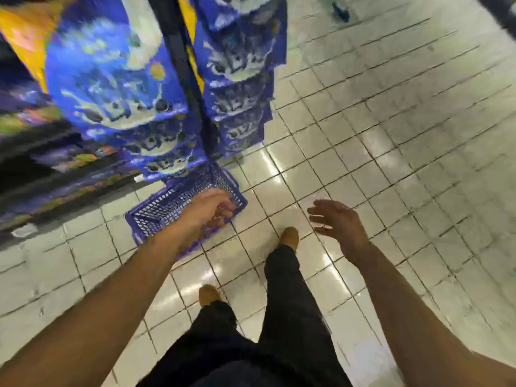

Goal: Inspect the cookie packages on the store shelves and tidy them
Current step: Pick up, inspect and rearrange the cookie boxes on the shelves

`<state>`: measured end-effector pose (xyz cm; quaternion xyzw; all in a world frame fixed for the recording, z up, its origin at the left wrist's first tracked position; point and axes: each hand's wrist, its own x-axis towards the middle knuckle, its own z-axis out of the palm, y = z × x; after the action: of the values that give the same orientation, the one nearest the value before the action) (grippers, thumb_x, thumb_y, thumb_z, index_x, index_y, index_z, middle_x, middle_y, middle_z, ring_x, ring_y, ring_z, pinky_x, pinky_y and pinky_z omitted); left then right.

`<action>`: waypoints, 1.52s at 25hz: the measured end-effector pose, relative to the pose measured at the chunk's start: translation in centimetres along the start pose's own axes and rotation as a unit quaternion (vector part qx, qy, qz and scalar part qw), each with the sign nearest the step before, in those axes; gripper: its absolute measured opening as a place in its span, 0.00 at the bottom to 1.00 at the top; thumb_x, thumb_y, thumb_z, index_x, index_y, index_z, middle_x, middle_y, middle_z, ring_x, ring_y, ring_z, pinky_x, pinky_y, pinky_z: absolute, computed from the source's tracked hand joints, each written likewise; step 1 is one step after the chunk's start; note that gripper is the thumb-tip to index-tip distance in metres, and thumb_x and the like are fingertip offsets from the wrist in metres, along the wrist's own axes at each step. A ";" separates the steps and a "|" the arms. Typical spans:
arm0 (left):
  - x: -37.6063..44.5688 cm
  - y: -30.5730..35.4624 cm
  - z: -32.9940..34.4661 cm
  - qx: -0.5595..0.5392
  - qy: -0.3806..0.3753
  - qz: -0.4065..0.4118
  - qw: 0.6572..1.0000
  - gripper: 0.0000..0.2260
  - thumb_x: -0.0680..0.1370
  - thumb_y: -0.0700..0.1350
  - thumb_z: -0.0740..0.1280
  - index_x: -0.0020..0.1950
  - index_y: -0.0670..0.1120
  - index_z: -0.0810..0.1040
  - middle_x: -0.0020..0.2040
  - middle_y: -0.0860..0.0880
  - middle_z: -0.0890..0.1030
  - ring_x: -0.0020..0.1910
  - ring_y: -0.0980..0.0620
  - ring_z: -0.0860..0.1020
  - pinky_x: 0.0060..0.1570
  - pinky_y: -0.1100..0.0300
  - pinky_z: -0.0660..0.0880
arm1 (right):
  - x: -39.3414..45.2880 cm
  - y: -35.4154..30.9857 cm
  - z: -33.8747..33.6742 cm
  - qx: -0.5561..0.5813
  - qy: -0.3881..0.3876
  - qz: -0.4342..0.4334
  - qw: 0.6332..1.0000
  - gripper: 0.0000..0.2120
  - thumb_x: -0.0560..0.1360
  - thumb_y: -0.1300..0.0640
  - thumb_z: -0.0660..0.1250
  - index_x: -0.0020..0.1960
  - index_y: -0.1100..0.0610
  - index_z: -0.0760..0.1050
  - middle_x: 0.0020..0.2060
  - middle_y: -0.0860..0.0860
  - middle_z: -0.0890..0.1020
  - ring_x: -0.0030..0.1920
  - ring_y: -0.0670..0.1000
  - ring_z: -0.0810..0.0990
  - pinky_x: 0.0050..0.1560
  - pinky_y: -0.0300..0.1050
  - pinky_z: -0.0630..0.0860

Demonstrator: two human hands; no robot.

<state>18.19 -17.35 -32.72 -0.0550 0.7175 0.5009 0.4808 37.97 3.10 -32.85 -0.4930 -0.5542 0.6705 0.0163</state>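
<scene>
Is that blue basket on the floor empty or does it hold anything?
Cannot tell. The blue basket sits on the tiled floor, but the left hand covers part of it and the picture is blurred.

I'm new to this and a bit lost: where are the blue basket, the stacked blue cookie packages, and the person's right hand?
blue basket (156, 216): head view, on its mesh wall.
blue cookie packages (240, 88): head view, on one pack's front.
right hand (339, 222): head view, on its back.
</scene>
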 end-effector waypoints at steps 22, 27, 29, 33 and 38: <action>26.5 48.8 29.1 -0.104 -0.098 0.297 0.944 0.10 0.77 0.45 0.63 0.55 0.48 0.80 0.53 0.46 0.86 0.55 0.46 0.83 0.49 0.55 0.78 | 30.5 -41.7 -26.2 0.053 0.011 -0.227 0.973 0.09 0.81 0.58 0.65 0.59 0.53 0.80 0.52 0.50 0.87 0.52 0.49 0.86 0.44 0.39 0.81; 33.7 58.2 28.5 -0.154 -0.022 0.261 0.953 0.09 0.79 0.46 0.64 0.55 0.46 0.80 0.51 0.45 0.86 0.50 0.47 0.85 0.44 0.56 0.78 | 41.8 -55.0 -22.6 0.016 -0.042 -0.245 0.968 0.09 0.81 0.58 0.65 0.60 0.53 0.79 0.52 0.49 0.87 0.54 0.50 0.85 0.49 0.43 0.80; 35.3 61.9 27.1 -0.187 0.021 0.255 0.948 0.07 0.80 0.43 0.63 0.54 0.45 0.80 0.49 0.45 0.86 0.46 0.49 0.85 0.42 0.57 0.79 | 46.2 -60.1 -19.8 0.012 -0.081 -0.253 0.964 0.09 0.80 0.59 0.66 0.59 0.53 0.80 0.51 0.49 0.87 0.54 0.51 0.85 0.50 0.45 0.80; 36.9 68.5 22.3 -0.256 0.140 0.289 0.911 0.08 0.81 0.41 0.61 0.52 0.45 0.80 0.47 0.45 0.86 0.44 0.50 0.84 0.44 0.57 0.77 | 53.2 -70.4 -11.9 -0.014 -0.196 -0.287 0.938 0.09 0.81 0.60 0.64 0.56 0.52 0.81 0.49 0.48 0.87 0.52 0.50 0.86 0.48 0.43 0.80; 35.7 75.8 16.2 -0.300 0.309 0.361 0.827 0.09 0.81 0.39 0.59 0.53 0.45 0.79 0.48 0.48 0.86 0.49 0.50 0.83 0.51 0.55 0.75 | 58.8 -82.5 -0.8 -0.056 -0.381 -0.324 0.864 0.11 0.81 0.65 0.62 0.52 0.54 0.81 0.44 0.49 0.87 0.45 0.46 0.85 0.41 0.39 0.80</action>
<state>-32.94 46.81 -9.42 -0.0854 0.6119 0.7860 -0.0212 -34.92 68.83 -7.94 0.0082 -0.6825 0.7308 -0.0077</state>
